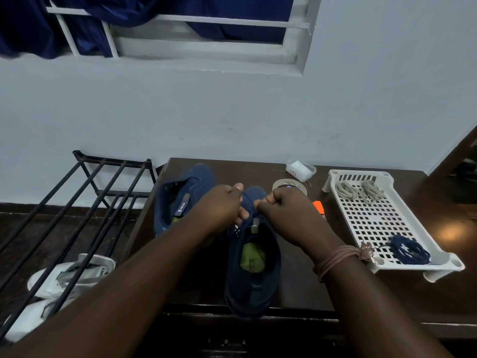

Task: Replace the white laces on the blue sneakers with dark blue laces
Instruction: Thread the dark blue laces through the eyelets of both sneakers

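Observation:
Two blue sneakers stand on a dark table. The near sneaker points away from me, its heel at the front edge. My left hand and my right hand are both curled over its lacing area, each pinching a dark blue lace that is mostly hidden by the fingers. The other sneaker lies behind my left hand with no lace visible. In a white perforated tray lie two bundles of white laces and a coil of dark blue lace.
A tape roll, a small white box and an orange marker sit behind my right hand. A black metal rack stands left of the table, with white shoes on the floor beneath. The wall is close behind.

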`<state>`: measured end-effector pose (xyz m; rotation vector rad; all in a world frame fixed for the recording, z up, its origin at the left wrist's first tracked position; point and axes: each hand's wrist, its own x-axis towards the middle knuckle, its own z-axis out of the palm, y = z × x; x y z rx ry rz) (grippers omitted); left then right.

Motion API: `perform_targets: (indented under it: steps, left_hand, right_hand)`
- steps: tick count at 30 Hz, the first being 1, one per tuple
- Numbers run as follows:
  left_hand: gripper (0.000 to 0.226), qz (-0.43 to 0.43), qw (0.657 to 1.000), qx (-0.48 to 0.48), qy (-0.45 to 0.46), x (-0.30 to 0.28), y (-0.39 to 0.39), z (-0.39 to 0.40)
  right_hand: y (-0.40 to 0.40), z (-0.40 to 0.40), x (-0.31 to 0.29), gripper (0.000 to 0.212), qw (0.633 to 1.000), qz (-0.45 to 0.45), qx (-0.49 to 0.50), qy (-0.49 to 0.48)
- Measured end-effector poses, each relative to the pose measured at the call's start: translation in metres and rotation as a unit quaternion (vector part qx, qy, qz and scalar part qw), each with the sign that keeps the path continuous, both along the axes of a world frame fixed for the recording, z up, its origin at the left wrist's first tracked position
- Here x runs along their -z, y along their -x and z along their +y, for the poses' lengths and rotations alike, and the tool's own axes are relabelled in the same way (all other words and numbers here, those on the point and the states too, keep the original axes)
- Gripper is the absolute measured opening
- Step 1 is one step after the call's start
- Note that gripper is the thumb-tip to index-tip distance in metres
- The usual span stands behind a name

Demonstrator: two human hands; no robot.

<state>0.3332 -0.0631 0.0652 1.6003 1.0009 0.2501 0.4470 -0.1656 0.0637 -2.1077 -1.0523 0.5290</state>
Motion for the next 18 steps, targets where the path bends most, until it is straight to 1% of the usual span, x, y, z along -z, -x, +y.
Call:
perform_targets:
  steps: [2,3,5,6,8,10,12,15,18]
  left_hand:
    - [0.046,-0.025,0.997,0.010,0.067,0.000,-0.001,-0.001]
    - [0.045,-0.034,0.996,0.025,0.073,0.000,-0.002,-0.001]
    - [0.035,-0.047,0.995,0.054,0.064,0.000,-0.002,-0.001]
    - [0.031,-0.042,0.995,0.060,0.068,0.002,-0.002,0.000]
    - [0.026,-0.003,0.994,0.047,0.098,0.009,0.001,0.002]
    - [0.026,0.037,0.993,0.024,0.110,0.015,0.002,0.003]
    - [0.030,0.058,0.994,0.023,0.091,0.018,0.001,0.003]
    - [0.026,0.054,0.996,0.051,0.047,0.015,0.001,0.003]
    - [0.021,0.071,0.991,0.103,-0.044,0.010,0.003,0.005]
  right_hand:
    - [0.003,0.001,-0.001,0.028,0.999,0.020,-0.017,-0.026]
    - [0.004,0.001,-0.001,0.027,0.999,0.025,-0.024,-0.039]
    - [0.004,0.001,-0.001,0.021,0.998,0.022,-0.037,-0.044]
    - [0.004,0.001,0.000,0.019,0.998,0.028,-0.042,-0.038]
    - [0.004,0.001,0.001,0.020,0.996,0.070,-0.044,-0.030]
    - [0.004,0.001,0.003,0.020,0.997,0.073,-0.028,-0.024]
    - [0.004,0.001,0.003,0.017,0.999,0.037,-0.021,-0.006]
    - [0.003,0.000,0.004,0.016,0.999,0.036,-0.012,0.008]
    - [-0.002,0.001,0.005,0.019,0.999,0.035,0.015,0.006]
